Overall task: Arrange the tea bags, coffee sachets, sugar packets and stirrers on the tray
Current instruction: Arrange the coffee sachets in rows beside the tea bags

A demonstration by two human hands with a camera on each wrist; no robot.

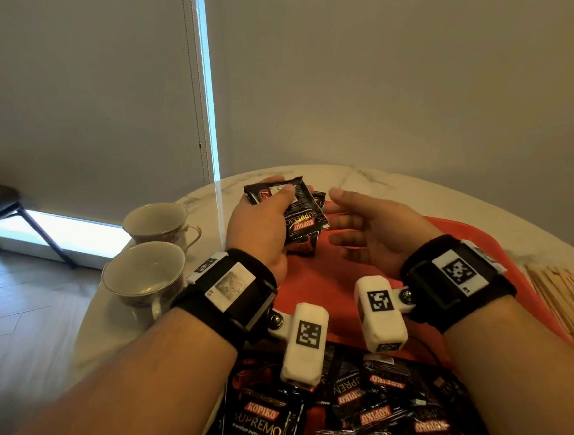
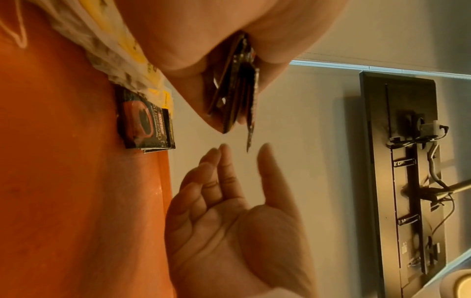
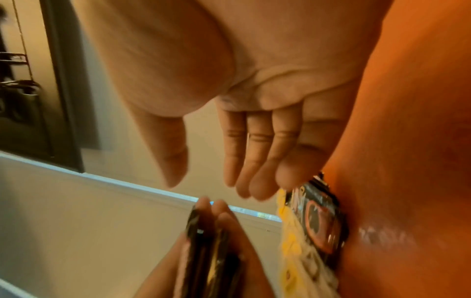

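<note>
Red tray [image 1: 476, 239] has maybe one coffee stack [image 2: 145, 125]; left hand [image 1: 261, 225] grips more sachets [image 1: 299, 211], right hand [image 1: 374, 231] spread empty, loads left.

— What stands at the table's left edge?
— Two cream porcelain teacups [image 1: 154, 222], one [image 1: 143, 274] just nearer, on a white marble tabletop [image 1: 367, 179].
— And behind?
— A grey roller blind [image 1: 83, 81]; a black wall-mounted frame [image 2: 407, 171] trails cables.

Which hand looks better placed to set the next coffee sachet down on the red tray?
Probably the right hand: it is open and empty beside the bundle of coffee sachets that the left hand grips above the red tray.
</note>
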